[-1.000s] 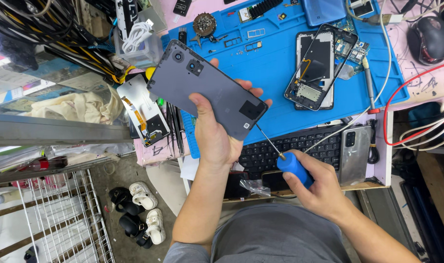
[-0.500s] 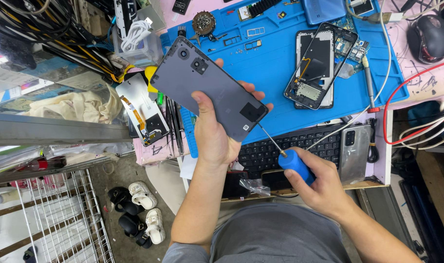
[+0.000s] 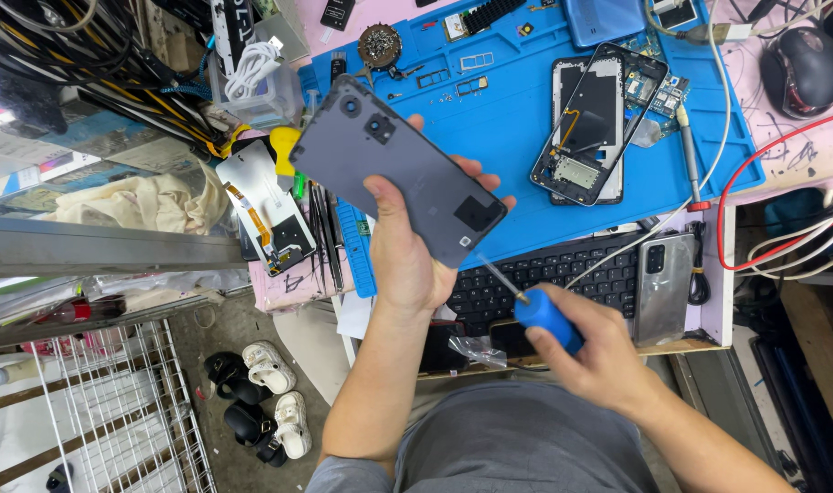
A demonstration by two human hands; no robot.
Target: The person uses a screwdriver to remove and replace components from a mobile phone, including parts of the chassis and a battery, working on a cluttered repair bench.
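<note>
Since the earlier frame, little shift: dark grey flat plastic phone back cover (image 3: 398, 172) remains clamped in left hand (image 3: 405, 251) fingers above the blue counter mat (image 3: 508, 119). Thin, light, likely flexes; best held by edges. Long axis runs upper-left to lower-right. Right hand (image 3: 599, 351) fingers wrapped around blue-handled screwdriver (image 3: 535, 310).

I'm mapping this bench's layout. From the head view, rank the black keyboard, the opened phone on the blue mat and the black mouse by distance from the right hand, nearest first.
1. Black keyboard: just above the right hand, at the bench edge.
2. Opened phone: farther up, on the blue mat.
3. Black mouse: farthest, top right corner.
</note>
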